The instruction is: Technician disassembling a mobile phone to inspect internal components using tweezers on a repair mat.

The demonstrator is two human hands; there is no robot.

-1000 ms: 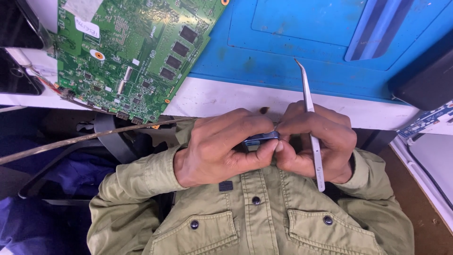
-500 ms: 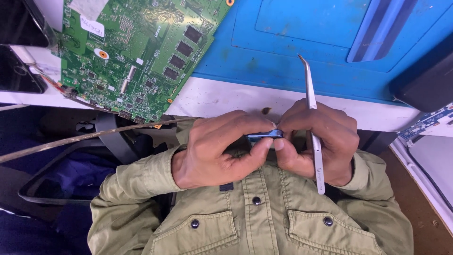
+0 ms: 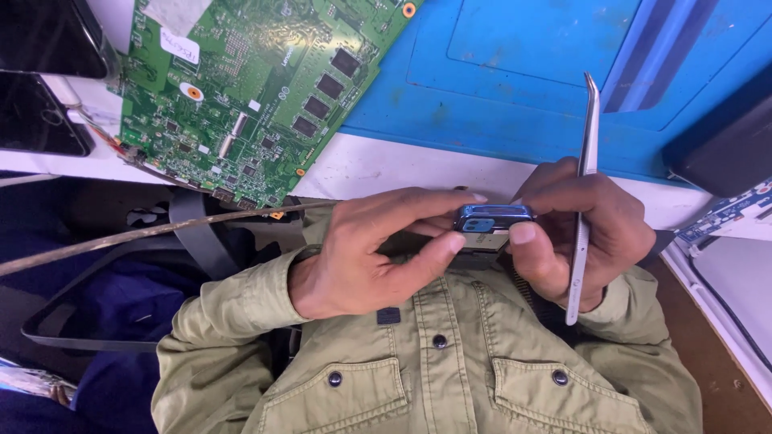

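My left hand [image 3: 374,253] and my right hand [image 3: 575,233] meet in front of my chest. Both pinch a small dark rectangular part with a blue face [image 3: 492,219] between fingertips and thumbs. The right hand also keeps silver tweezers [image 3: 583,201] tucked along its fingers, tips pointing up toward the table. Both sleeves are olive green, like the buttoned shirt below.
A large green circuit board [image 3: 249,96] overhangs the white table edge [image 3: 386,165] at the upper left. A blue work mat [image 3: 523,72] covers the table behind my hands. A dark box [image 3: 724,141] sits at the right. Black straps and a thin rod [image 3: 121,237] cross at the left.
The small part has come more into view between my fingertips and turned its blue face up. My hands stay close together in the same place.
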